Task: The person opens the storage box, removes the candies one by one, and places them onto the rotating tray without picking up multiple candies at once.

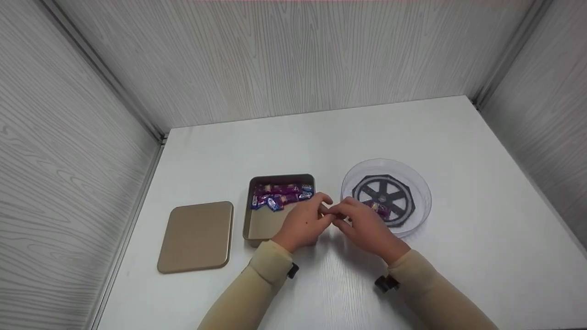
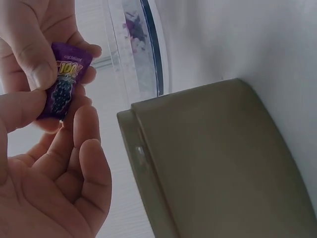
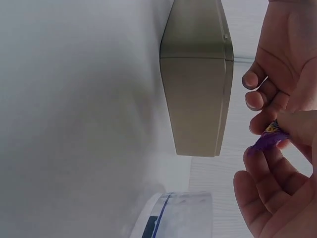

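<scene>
Between both hands is a small purple wrapped candy with yellow lettering and a dark fruit picture. My left hand pinches one end of it, beside the right edge of an open gold tin. From the other side my right hand pinches the candy too, just left of a clear round container. In the head view the fingers hide this candy; the right wrist view shows only part of it. Purple and blue wrapped candies lie along the far half of the tin.
A flat gold lid lies on the white table, left of the tin. Inside the round container are a black spoked piece and purple-wrapped candy. Pale wood-grain walls stand behind and at both sides.
</scene>
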